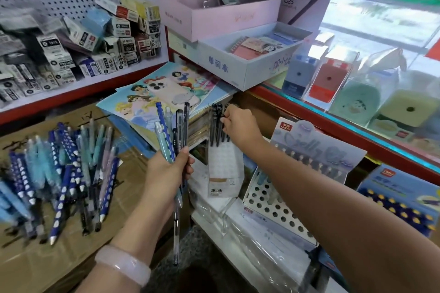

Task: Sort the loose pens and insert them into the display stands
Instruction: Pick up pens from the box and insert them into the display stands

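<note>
Fingers (184, 157) of our left hand (166, 173) are curled tight round a mixed bunch of pens (175, 135), tips down, caps fanned upward; a clear pen (175, 228) hangs lowest, out below the palm. Our right hand (240, 126) reaches to the narrow white display stand (225, 164), fingertips pinching the top of one of the black pens (217, 123) standing in it; whether that pen is fully seated, we cannot tell. Loose pens (64, 173), blue dotted and pale blue, lie heaped on the cardboard box (28, 259) at left. A second stand with round holes (273, 209) sits just right of the white one, mostly unfilled, a few pens at its back. We judge the pens light, stiff and smooth, so they slip easily in a bunch. Best to take each mid-barrel or near the cap, one at a time, and guide it straight into a hole. The thin stand looks easy to tip.
</note>
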The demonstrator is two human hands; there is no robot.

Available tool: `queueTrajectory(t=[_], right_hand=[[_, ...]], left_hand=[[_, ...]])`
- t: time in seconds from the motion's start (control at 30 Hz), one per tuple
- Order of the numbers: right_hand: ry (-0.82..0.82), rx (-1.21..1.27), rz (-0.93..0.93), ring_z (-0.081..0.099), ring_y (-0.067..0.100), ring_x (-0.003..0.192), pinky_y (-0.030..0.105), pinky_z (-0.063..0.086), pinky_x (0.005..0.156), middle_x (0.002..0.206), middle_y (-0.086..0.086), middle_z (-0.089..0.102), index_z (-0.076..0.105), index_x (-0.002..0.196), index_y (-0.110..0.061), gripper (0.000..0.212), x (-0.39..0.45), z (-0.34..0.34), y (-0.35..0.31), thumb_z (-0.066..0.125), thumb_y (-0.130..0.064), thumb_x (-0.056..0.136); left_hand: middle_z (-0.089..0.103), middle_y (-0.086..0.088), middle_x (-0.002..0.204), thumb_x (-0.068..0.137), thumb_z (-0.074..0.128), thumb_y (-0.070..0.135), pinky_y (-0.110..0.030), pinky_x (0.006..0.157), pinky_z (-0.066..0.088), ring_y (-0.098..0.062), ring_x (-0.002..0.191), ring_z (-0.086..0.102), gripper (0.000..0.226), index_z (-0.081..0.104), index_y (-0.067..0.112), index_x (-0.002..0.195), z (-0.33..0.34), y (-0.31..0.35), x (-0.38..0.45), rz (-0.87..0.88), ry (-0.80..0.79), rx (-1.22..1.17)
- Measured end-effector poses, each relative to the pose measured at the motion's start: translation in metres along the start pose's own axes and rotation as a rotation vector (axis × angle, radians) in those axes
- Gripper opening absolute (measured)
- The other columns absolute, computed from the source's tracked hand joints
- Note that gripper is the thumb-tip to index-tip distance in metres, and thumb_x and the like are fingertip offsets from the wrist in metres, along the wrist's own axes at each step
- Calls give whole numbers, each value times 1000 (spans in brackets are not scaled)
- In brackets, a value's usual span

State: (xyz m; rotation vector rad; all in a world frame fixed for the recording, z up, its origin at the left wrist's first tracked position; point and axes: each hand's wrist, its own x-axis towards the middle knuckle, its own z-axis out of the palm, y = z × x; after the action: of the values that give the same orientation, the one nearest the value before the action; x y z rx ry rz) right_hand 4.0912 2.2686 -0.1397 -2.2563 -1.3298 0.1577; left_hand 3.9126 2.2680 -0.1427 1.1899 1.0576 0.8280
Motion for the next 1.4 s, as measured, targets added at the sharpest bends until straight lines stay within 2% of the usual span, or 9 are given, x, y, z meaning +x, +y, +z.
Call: queueTrajectory(t=[0.13, 0.2, 0.3, 0.4, 0.57, 0.77, 0.93, 1.07, 1.4], right_hand=[[103, -32, 22, 63, 31, 86, 36, 51, 75, 92, 16, 67, 59, 94, -5, 23, 0, -15, -3, 55, -27, 93], [128, 200, 32, 65, 22, 76, 38, 55, 75, 85, 11, 68, 64, 99, -4, 26, -3, -22, -9, 56, -27, 93], [-98, 682, 81, 63, 12, 63, 25, 58, 68, 75, 6, 65, 65, 96, -2, 25, -14, -26, -25, 55, -24, 94], [-207, 810, 96, 63, 13, 59, 22, 56, 63, 71, 9, 64, 62, 79, -7, 23, -20, -27, -35, 57, -25, 93], [-232, 774, 158, 61, 15, 54, 23, 56, 60, 62, 11, 61, 60, 71, -5, 22, -23, -29, -38, 58, -15, 91], [-50, 802, 234, 62, 12, 59, 18, 57, 61, 71, 11, 63, 61, 96, 4, 16, -16, -61, -26, 52, -9, 94], [197, 406, 167, 69, 21, 75, 38, 58, 76, 84, 14, 69, 61, 97, -2, 18, 0, -71, -2, 51, -17, 95], [193, 203, 99, 66, 24, 78, 46, 55, 76, 84, 9, 66, 56, 91, -13, 12, -3, -40, 6, 51, -23, 94], [176, 173, 38, 63, 29, 79, 44, 53, 73, 85, 15, 65, 52, 88, -11, 13, -5, -5, 9, 49, -20, 96]], left_hand=[[57, -5, 67, 93, 52, 13, -17, 44, 43, -13, 54, 49, 16, 53, 11, 78, 2, 3, -5, -2, -47, 4], [57, -6, 66, 93, 53, 12, -15, 41, 41, -13, 52, 48, 14, 54, 9, 79, 3, 3, -7, 0, -77, -1], [56, -7, 64, 92, 53, 10, -15, 39, 39, -10, 45, 48, 14, 54, 9, 78, 6, 2, -12, 9, -131, -19], [56, -7, 62, 92, 53, 8, -15, 39, 39, -7, 41, 48, 16, 53, 10, 76, 8, 1, -14, 20, -150, -3], [57, -7, 63, 93, 52, 8, -19, 43, 42, -6, 41, 49, 12, 54, 10, 80, 7, -3, -15, 0, -155, -1], [57, -7, 64, 94, 51, 12, -22, 46, 40, -14, 50, 47, 13, 53, 10, 81, 0, -7, -12, -54, -103, -23], [55, -5, 66, 94, 52, 13, -22, 49, 37, -13, 52, 44, 12, 53, 10, 82, -5, -8, -10, -63, -44, 13], [55, -4, 65, 94, 52, 13, -23, 52, 37, -12, 54, 44, 13, 54, 10, 81, -5, -5, -12, -44, -38, 11], [55, -4, 65, 93, 53, 13, -24, 52, 38, -13, 54, 45, 13, 54, 11, 80, -7, -3, -12, -39, -45, -6]])
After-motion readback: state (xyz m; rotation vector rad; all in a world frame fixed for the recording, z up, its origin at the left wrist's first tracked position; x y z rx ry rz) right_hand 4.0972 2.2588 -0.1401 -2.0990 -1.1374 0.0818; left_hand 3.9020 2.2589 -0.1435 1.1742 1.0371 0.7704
